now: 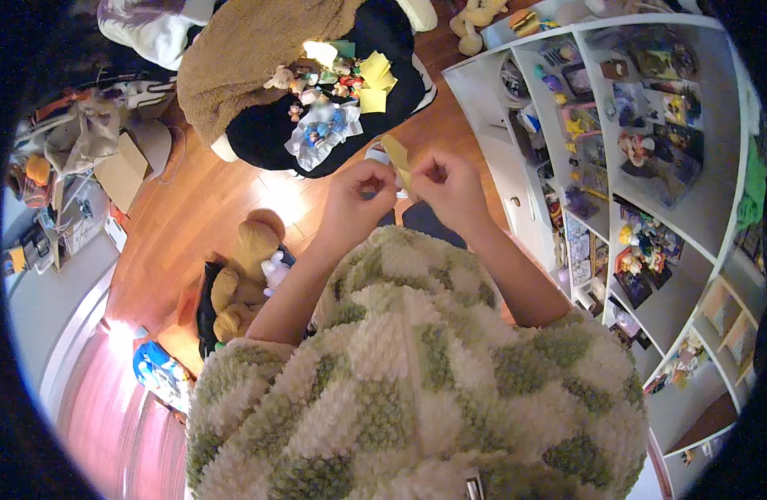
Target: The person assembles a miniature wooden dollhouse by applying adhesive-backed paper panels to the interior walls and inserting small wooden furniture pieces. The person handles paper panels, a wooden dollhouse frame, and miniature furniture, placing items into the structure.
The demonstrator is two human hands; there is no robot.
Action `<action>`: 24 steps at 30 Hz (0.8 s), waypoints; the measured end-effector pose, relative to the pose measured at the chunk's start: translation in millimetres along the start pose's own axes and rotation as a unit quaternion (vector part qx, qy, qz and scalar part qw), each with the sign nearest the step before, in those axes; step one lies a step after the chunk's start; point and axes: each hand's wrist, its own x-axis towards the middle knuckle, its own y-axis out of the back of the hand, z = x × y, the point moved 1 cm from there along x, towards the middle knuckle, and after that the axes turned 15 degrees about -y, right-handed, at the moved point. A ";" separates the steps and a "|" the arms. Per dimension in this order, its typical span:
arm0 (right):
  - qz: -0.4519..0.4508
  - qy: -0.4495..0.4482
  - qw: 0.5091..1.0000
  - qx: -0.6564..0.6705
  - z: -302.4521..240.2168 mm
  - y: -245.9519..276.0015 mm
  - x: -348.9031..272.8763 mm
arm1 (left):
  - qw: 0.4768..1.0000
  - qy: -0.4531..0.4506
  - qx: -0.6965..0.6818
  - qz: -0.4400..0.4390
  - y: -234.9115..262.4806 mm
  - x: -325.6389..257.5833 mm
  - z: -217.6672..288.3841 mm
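Note:
Both hands are raised in front of my body, close together with fingers curled into pinches. A small yellow piece of paper (396,156) stands up between them, tilted. My right hand (448,187) pinches its right side. My left hand (360,193) is closed at its lower left edge, the fingertips against it and partly hidden. Beyond them, on a black furry surface (258,137), lie yellow paper sheets (377,79), a crumpled silvery wrapper (304,150) with a blue figurine (319,132) on it, and several small colourful figurines (343,87).
A brown fleecy blanket (225,67) covers part of the black surface. At right stands a white shelf unit (584,37) full of figurines and pictures. Plush toys (254,242) sit on the wooden floor (179,229) at left. An open cardboard box (121,173) stands farther left.

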 end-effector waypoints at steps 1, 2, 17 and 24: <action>-0.002 -0.010 0.999 0.031 7.2 -0.3 13.1 | 0.998 0.034 -0.040 0.022 6.8 -3.8 -9.4; -0.003 -0.027 0.998 0.058 14.5 0.3 29.0 | 0.993 0.068 -0.081 0.044 14.0 -7.1 -19.1; 0.232 0.113 0.959 -0.115 152.7 -66.6 340.2 | 0.942 0.124 -0.083 0.301 65.8 -56.3 -108.8; 0.296 -0.091 0.947 -0.083 172.3 -80.7 424.0 | 0.930 0.125 -0.092 0.333 58.1 -63.0 -124.6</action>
